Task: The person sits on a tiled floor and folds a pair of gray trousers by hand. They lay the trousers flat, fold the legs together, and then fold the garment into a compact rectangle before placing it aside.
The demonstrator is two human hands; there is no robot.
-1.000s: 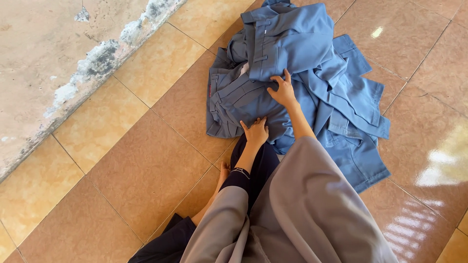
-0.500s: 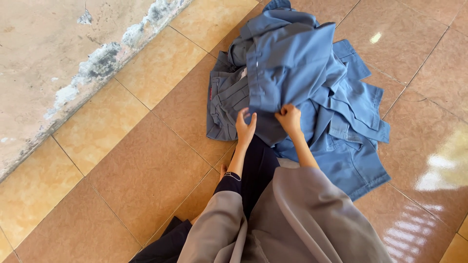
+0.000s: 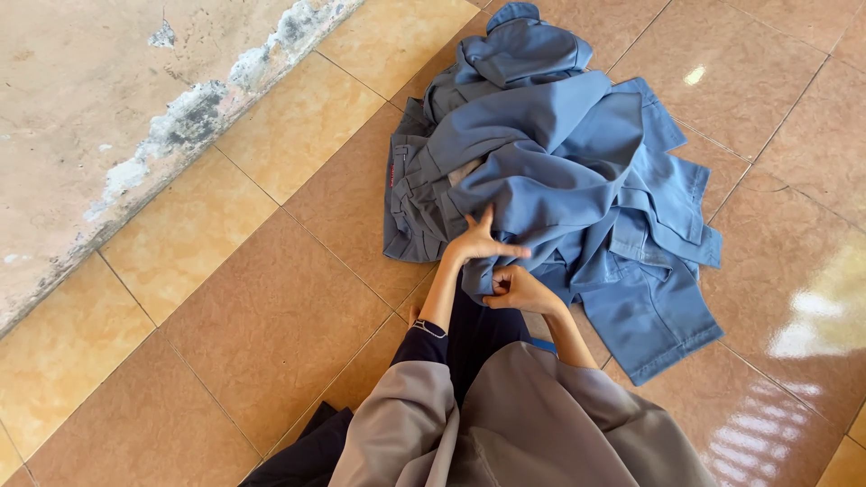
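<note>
Clearly little is folded yet: my left hand (image 3: 476, 242) rests open-fingered on the blue clothes (image 3: 550, 171), my right hand (image 3: 516, 289) pinches their near edge (all heaped on the floor (image 3: 271, 307), near the wall (image 3: 81, 99)).

The heap of blue woven-cloth garments (image 3: 559, 171) was matt and creased, with stitched seams and folded hems. The tan ceramic floor tiles (image 3: 271, 307) were smooth and glossy — bright glare showed at the right. The beige plastered wall base (image 3: 99, 99) was rough and matt, its coating flaked to grey. The grey cloth sleeves (image 3: 505, 433) looked soft, matt.
</note>
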